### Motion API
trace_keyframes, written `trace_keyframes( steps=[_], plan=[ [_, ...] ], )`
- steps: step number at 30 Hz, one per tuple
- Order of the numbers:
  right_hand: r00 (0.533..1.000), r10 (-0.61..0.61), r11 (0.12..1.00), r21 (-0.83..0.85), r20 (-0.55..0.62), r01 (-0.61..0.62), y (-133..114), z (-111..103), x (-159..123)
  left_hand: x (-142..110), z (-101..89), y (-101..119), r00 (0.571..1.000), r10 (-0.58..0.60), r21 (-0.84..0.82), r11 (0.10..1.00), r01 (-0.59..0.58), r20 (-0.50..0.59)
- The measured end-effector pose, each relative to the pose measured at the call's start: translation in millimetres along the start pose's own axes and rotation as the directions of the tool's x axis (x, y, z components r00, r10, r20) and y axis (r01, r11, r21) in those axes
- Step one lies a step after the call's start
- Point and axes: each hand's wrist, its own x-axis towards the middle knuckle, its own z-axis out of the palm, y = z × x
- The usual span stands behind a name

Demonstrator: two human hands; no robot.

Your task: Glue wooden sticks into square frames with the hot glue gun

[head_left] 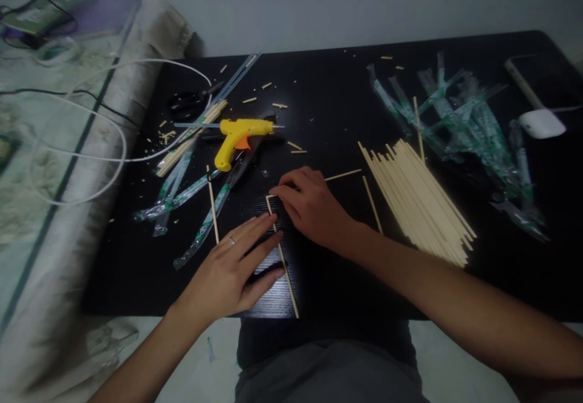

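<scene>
Touching a long stick with spread left hand
Cannot tell grip of right hand, held just apart; cannot read blurred green-printed wrappers.

On the worktop, a stick lies by the fingertips of the left hand. The glue gun lies behind that hand, with scissors farther back; a stick pile lies right of the right hand, with wrappers and a phone past it.

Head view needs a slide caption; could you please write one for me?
Left hand and right hand at thin sticks meeting in a corner, yellow glue gun beyond.
</scene>
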Motion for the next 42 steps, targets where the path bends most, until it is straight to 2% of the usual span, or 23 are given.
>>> trace_keyframes(
  steps=[9,42],
  plan=[
    [0.999,0.008,1.000,-0.007,0.032,-0.008,-0.4,0.1,0.9,-0.7,0.8,-0.6,1.000,0.002,0.002,1.000,-0.002,0.005],
    [0.999,0.010,1.000,0.007,0.039,-0.011,0.6,0.2,-0.2,4.2,2.1,1.1,1.000,-0.012,0.002,1.000,0.012,-0.024]
  ],
)
